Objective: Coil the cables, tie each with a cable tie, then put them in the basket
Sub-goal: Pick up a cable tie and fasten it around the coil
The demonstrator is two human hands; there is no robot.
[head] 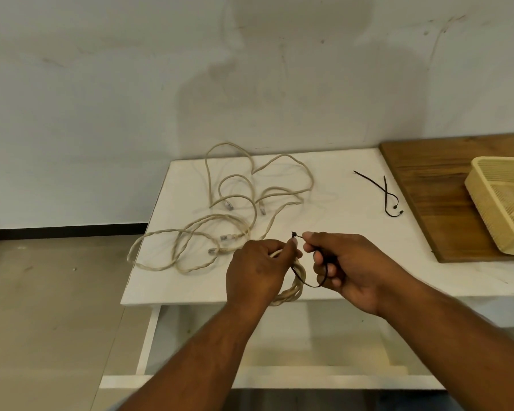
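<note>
The left hand (258, 269) grips a coil (293, 287); the right hand (343, 266) pinches a black tie (309, 281) looped round it. Loose cables (235, 203) lie beyond the left hand, the basket (487, 185) far right.

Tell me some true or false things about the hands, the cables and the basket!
1. Both hands are working a black cable tie around a coiled cable. True.
2. The basket already has cables in it. False: no cables show inside.
3. Loose cables lie on the white table. True.
4. The basket sits on the floor. False: it rests on a wooden board.
5. Spare ties lie between the cables and the board. True.
</note>
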